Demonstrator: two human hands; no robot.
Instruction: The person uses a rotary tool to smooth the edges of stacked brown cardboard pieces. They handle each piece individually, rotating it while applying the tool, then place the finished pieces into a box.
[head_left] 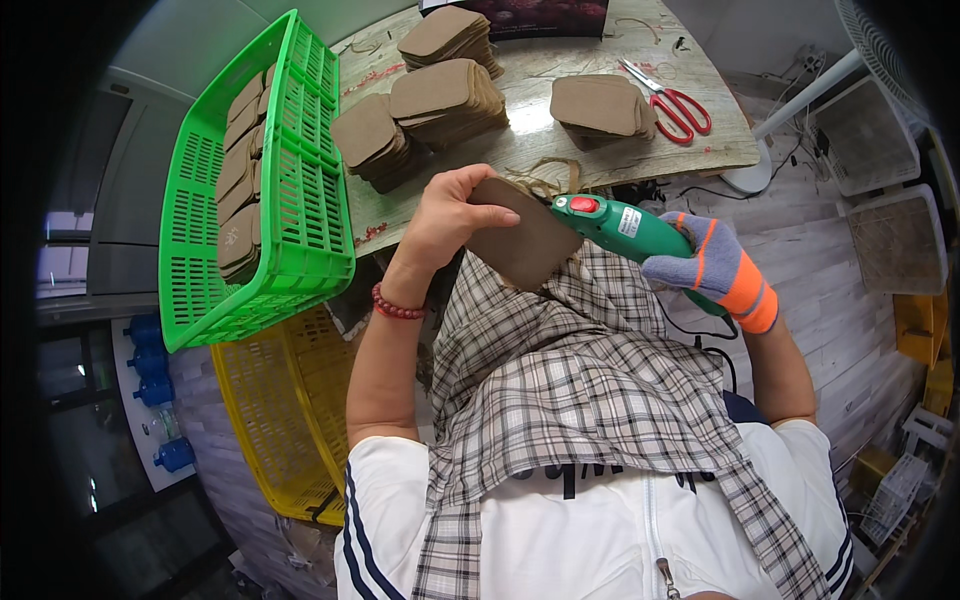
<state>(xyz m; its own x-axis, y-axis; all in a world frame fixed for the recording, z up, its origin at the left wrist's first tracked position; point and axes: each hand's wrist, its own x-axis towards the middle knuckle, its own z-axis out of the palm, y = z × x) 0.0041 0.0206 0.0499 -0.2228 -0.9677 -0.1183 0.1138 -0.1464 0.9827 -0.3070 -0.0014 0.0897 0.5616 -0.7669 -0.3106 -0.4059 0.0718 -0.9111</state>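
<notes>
Looks down from the person's head, through the left of two side-by-side fisheye lenses. Faces steeply downward and forward, upright and unmirrored. Begins at the lower edge, very near, with the white shirt [565,525] and plaid apron [590,375]; reaches past the left hand [452,215] and right hand [715,265], at close range near the middle, to the table [535,65] at the top, farther off. Spreads sideways to the floor [835,330] on both sides, bending straight edges and darkening to black toward the round rim.

A plaid apron [565,400] covers a white, stripe-sleeved top [585,530]; red beads [399,310] circle the left wrist [402,285], a grey-orange glove [718,268] sits right.
</notes>
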